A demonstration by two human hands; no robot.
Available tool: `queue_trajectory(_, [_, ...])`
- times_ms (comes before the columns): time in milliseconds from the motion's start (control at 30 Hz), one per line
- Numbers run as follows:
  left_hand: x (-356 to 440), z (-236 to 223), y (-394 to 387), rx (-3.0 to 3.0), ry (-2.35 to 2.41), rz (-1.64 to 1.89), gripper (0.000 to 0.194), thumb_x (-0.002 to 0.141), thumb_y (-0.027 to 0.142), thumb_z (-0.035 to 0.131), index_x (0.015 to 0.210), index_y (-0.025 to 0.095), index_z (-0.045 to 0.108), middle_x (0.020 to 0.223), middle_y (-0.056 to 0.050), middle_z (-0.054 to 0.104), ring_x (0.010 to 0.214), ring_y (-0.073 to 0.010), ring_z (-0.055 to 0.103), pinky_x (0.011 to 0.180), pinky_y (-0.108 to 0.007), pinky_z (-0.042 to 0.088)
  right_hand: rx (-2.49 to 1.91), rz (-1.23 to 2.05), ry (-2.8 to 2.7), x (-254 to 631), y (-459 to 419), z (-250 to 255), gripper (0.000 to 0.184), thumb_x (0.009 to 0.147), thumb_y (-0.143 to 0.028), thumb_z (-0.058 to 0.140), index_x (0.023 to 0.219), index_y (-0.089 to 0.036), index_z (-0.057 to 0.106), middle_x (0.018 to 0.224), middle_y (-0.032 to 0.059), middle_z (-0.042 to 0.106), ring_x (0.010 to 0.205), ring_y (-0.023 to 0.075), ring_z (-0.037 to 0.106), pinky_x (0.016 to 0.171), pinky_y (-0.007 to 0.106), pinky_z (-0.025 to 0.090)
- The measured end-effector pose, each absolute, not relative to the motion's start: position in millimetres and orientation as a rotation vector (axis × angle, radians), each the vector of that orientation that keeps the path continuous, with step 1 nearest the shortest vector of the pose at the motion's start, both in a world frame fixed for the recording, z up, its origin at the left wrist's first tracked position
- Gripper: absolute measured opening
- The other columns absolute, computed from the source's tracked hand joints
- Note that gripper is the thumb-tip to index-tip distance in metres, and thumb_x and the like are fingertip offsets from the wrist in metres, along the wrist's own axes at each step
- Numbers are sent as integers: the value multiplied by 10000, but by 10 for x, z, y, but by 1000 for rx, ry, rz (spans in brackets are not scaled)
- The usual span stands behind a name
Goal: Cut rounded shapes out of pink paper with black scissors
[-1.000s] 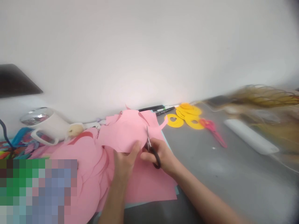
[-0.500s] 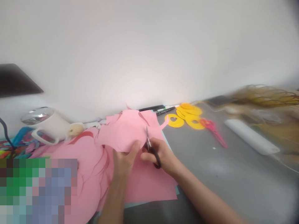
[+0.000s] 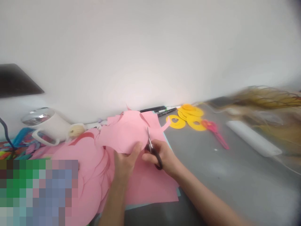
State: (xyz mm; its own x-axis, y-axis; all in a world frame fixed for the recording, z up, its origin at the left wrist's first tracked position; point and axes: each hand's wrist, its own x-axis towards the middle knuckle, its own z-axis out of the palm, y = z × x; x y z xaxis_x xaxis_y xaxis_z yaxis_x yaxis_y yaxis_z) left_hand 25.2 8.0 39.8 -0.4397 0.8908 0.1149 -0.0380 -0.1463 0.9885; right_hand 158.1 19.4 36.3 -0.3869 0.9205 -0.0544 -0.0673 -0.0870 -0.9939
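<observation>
**Black-handled scissors (image 3: 154,152) against pink paper (image 3: 124,133)**

The right hand (image 3: 166,157) grips the scissors, blades at the paper's right side. The left hand (image 3: 125,161) pinches the paper's near edge, thumb on top. Rounded pink pieces (image 3: 88,179) overlap at left; yellow rings (image 3: 178,126) and pink scissors (image 3: 218,137) lie right, on the grey table (image 3: 199,169).

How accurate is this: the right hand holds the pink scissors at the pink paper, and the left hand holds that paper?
Wrong scissors: the right hand holds the black-handled scissors at the pink paper, as the head view shows; the pink scissors lie on the grey table. The left hand does hold that paper.
</observation>
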Motion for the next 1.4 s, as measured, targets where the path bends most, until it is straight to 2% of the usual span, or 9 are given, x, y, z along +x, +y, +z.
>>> queue_trajectory(267, [226,339,104,943,1365,1672,388,565,262,781,923,151,682,916,-77,718,896,-250,663,797,-361,557,-995,1607,-1374,1576,184,375,426,605,-417,805,626,-178,453,538,-73,421,474,60,318,437,204,240])
queue_trajectory(500, [225,353,102,947,1351,1664,335,573,260,780,879,151,700,907,-76,729,879,-243,672,763,-331,567,-1015,1591,-1384,1570,189,381,395,617,-416,792,636,-174,480,535,-68,427,486,66,317,446,205,254])
queue_trajectory(867, [204,388,89,970,1346,1638,300,588,235,766,863,138,696,872,-80,733,884,-264,686,760,-343,579,-1016,1596,-1389,1571,164,374,293,658,-325,762,678,-179,509,534,-74,397,497,69,311,458,199,259])
queue_trajectory(1233, [194,337,109,911,1324,1658,309,572,255,784,851,150,705,851,-75,740,881,-258,685,764,-337,572,-1047,1630,-1348,1559,167,355,188,663,-245,713,753,-179,562,517,-69,454,484,80,403,449,191,303])
queue_trajectory(1400, [188,322,107,909,1309,1669,263,588,284,783,795,141,707,811,-79,732,854,-248,680,740,-324,564,-1048,1621,-1357,1556,163,369,211,666,-278,719,753,-178,555,511,-68,449,479,83,414,444,195,310])
